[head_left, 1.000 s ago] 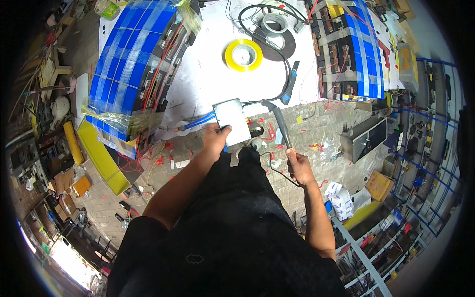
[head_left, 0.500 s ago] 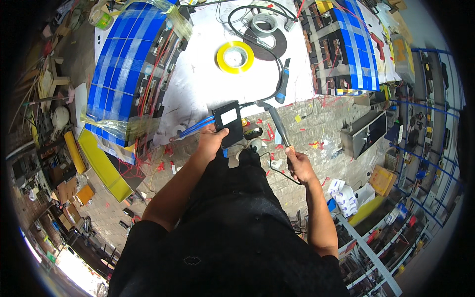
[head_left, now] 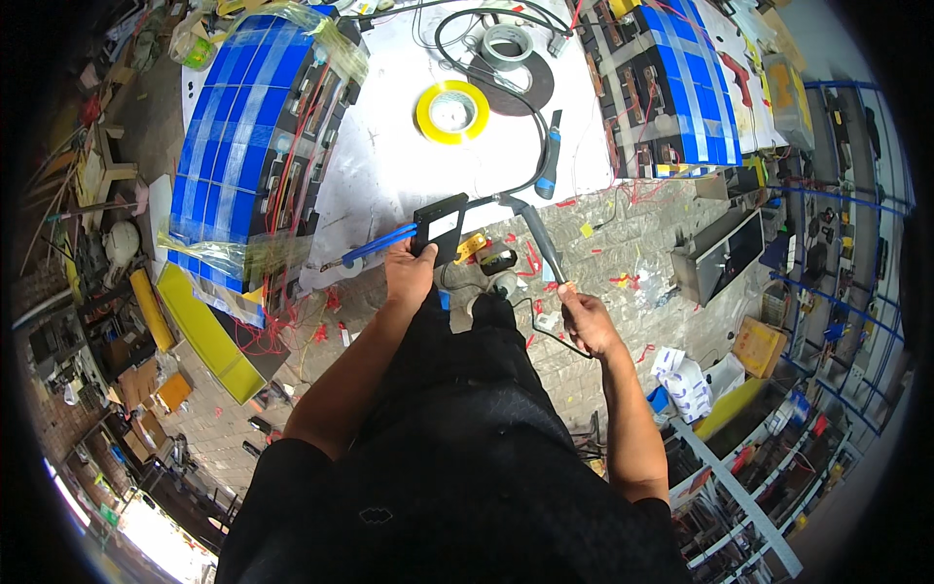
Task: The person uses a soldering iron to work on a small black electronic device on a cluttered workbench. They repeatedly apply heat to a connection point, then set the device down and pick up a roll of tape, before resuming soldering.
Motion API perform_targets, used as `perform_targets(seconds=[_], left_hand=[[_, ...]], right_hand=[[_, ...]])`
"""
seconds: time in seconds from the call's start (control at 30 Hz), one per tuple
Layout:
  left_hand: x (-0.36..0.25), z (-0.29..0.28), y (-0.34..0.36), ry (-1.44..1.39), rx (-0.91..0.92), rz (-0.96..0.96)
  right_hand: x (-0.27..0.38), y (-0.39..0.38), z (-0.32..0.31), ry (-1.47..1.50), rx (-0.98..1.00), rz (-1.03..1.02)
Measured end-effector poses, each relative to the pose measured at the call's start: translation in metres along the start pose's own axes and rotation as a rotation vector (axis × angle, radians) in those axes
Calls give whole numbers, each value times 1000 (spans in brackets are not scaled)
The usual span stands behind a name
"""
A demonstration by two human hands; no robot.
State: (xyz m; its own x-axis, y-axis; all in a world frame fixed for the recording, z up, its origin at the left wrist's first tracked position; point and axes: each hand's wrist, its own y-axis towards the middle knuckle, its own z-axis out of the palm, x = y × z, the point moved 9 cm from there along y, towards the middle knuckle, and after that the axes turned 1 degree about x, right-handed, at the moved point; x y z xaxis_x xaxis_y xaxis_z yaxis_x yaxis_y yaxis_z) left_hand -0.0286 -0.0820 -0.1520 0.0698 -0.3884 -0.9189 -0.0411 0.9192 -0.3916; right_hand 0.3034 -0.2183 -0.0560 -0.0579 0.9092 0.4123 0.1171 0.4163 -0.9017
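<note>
My left hand [head_left: 411, 273] is closed on a flat black box [head_left: 440, 232] with a white label, thumb on its near face. A slim blue-handled tool [head_left: 387, 239] with a grey tip sticks out leftward from the same hand. A thick black cable [head_left: 530, 187] runs from the box's right side over the table. My right hand [head_left: 587, 319] grips the wooden handle of a corded soldering iron [head_left: 541, 238]. Its bent grey head is up at the cable, near the box; whether they touch, I cannot tell.
Blue taped battery packs flank the white table [head_left: 389, 175], one left [head_left: 229, 136], one right [head_left: 696, 88]. Between them lie yellow tape [head_left: 425, 115], grey tape [head_left: 530, 49] and a blue-black knife [head_left: 551, 161]. Red scraps litter the floor [head_left: 603, 253]. A screen [head_left: 725, 258] stands right.
The black box has tilted in my left hand, so its label shows less, and the blue-handled tool now shows its grey tip. My right hand keeps its grip on the soldering iron.
</note>
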Motion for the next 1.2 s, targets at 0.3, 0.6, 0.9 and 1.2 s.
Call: perform_targets(seconds=[0.3,0.6,0.9,1.2], left_hand=[[-46,6,5,-3,0,143],[-50,6,4,17,-11,84],[-30,2,7,25,5,108],[-36,6,3,27,-10,104]], right_hand=[[8,0,-5,15,35,-7],[15,0,-10,-58,53,6],[12,4,-14,-53,102,33],[20,6,-23,-100,125,83]])
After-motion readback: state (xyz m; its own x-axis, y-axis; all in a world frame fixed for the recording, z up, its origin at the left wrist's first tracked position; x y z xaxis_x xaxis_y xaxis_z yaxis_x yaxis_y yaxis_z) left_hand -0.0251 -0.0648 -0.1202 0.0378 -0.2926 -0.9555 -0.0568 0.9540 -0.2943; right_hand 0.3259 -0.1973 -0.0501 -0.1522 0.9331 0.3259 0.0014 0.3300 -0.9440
